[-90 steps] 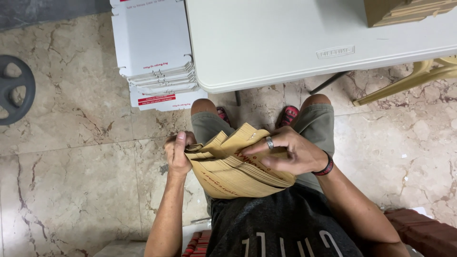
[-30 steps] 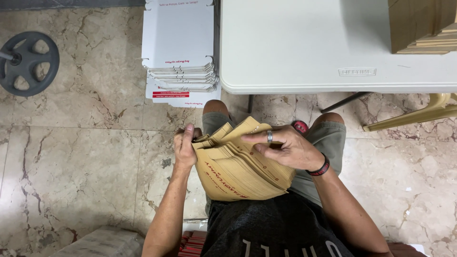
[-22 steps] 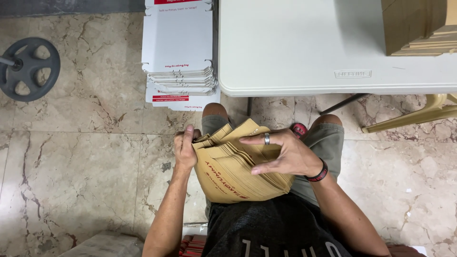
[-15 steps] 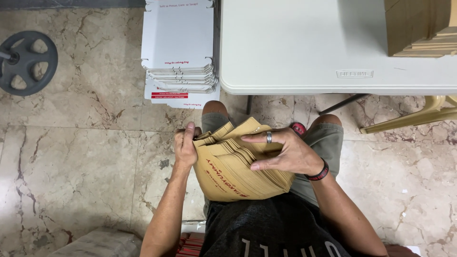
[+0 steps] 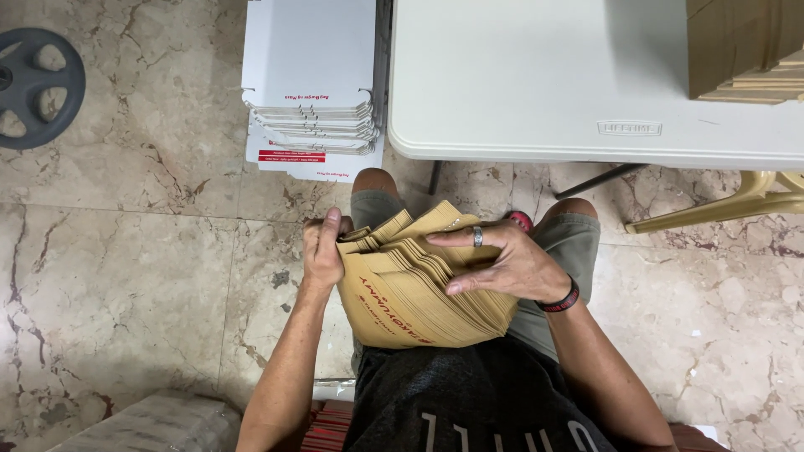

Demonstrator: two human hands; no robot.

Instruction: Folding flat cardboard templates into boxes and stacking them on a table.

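A thick stack of flat brown paper bags (image 5: 414, 297) with red print rests on my lap, fanned out. My left hand (image 5: 321, 249) grips the stack's left edge, thumb on top. My right hand (image 5: 505, 261), with a ring and a dark wristband, lies spread over the fanned upper edges, fingers between the bags. I am seated, knees showing below the table edge.
A white folding table (image 5: 536, 84) stands just ahead, with brown cardboard boxes (image 5: 741, 46) at its far right. A pile of flat white cartons (image 5: 311, 84) lies on the marble floor to the left. A dark weight plate (image 5: 33, 84) sits far left; a beige plastic chair leg (image 5: 720, 205) right.
My right hand's fingers have shifted slightly over the fanned bags. The stack stays on my lap and the left hand keeps its grip.
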